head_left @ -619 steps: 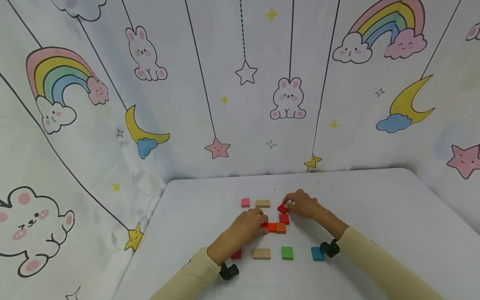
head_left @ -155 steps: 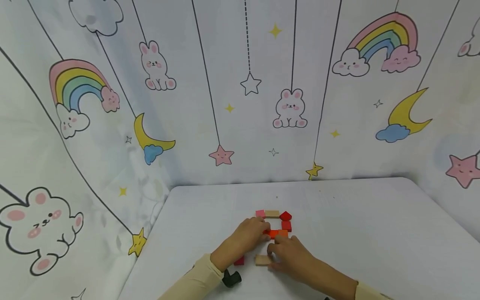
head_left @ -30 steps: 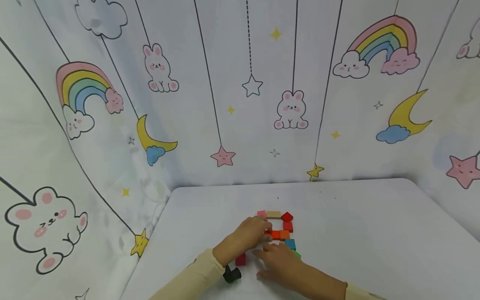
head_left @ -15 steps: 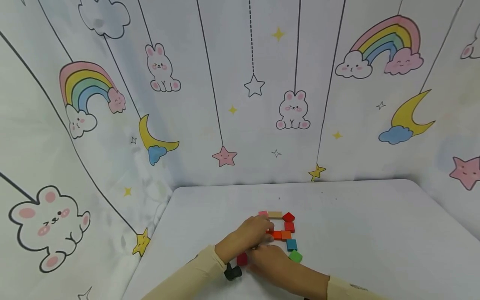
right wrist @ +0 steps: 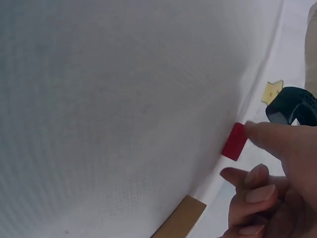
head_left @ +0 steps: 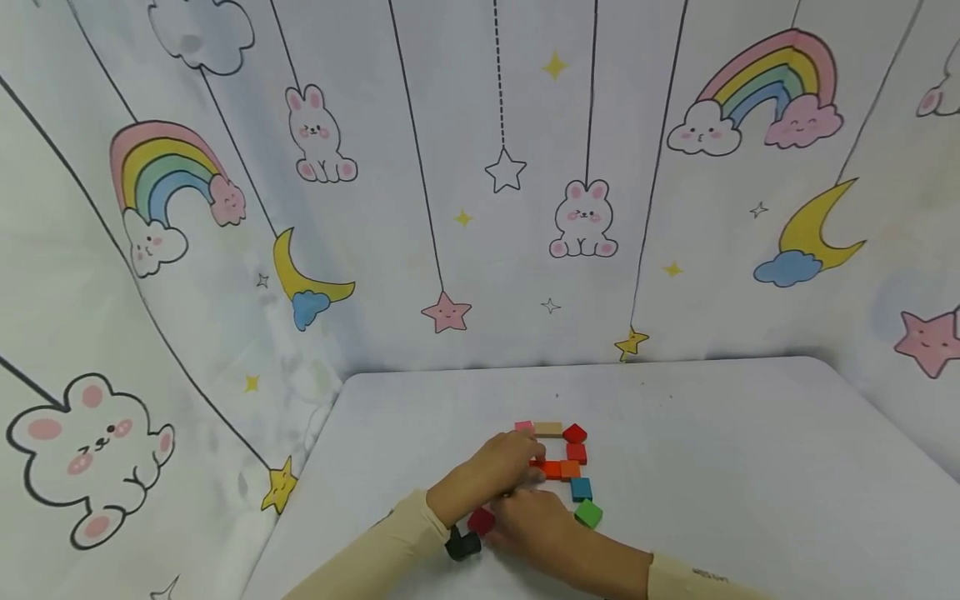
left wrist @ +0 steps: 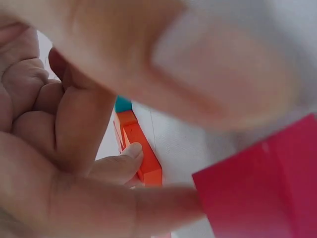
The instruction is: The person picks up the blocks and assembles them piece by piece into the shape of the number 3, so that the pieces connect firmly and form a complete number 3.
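Observation:
My left hand (head_left: 487, 471) rests over a row of orange-red blocks (head_left: 552, 470), thumb and fingers on either side of it. In the left wrist view its thumb lies against a long orange-red block (left wrist: 141, 148). My right hand (head_left: 540, 525) reaches below the left wrist and pinches a dark red block (head_left: 482, 522) between thumb and index finger, low over the table. That block (left wrist: 262, 183) looms large in the left wrist view, against a fingertip. A wooden block (right wrist: 181, 218) lies near the right hand in the right wrist view.
Behind the hands are a pink block (head_left: 523, 427), a wooden block (head_left: 547, 429), a red pentagon block (head_left: 574, 433) and a red square block (head_left: 576, 453). An orange block (head_left: 570, 469), blue block (head_left: 581, 489) and green block (head_left: 588, 513) continue downward. A dark wrist camera (head_left: 462, 544) sits beside the dark red block.
Blue and green blocks have moved from the front to below the orange one. My right hand has shifted left to the dark red block, which has turned slightly. The left hand stays put.

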